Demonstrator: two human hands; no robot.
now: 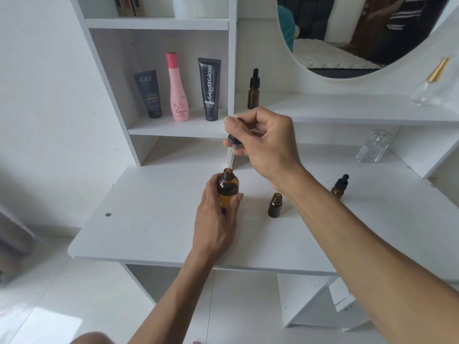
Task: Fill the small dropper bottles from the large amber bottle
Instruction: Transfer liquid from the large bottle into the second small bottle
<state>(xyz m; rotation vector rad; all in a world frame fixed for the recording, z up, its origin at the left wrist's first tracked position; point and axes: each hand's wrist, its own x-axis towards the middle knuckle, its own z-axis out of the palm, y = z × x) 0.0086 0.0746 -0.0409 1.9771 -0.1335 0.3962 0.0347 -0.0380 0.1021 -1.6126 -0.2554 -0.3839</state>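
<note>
Over the mouth of the large amber bottle (228,186), mid-table (154,219), the glass pipette tip of the dropper (232,147) is just entering the neck. Right hand (263,142) has its grip clamped on the dropper's bulb & black collar; left hand (216,214) is wrapped round the bottle body, holding it upright. To do it well, imo: keep the pipette vertical, go deeper, squeeze then release slowly, lift w/o dripping. Open small bottle (275,205) waits just right of the big one, under the right forearm, so the carry is short but the wrist could knock it. Capped dropper bottle (339,186) sits further right, another (253,90) on the shelf behind. Tubes, pink bottle (178,90), mirror (360,36): well clear
</note>
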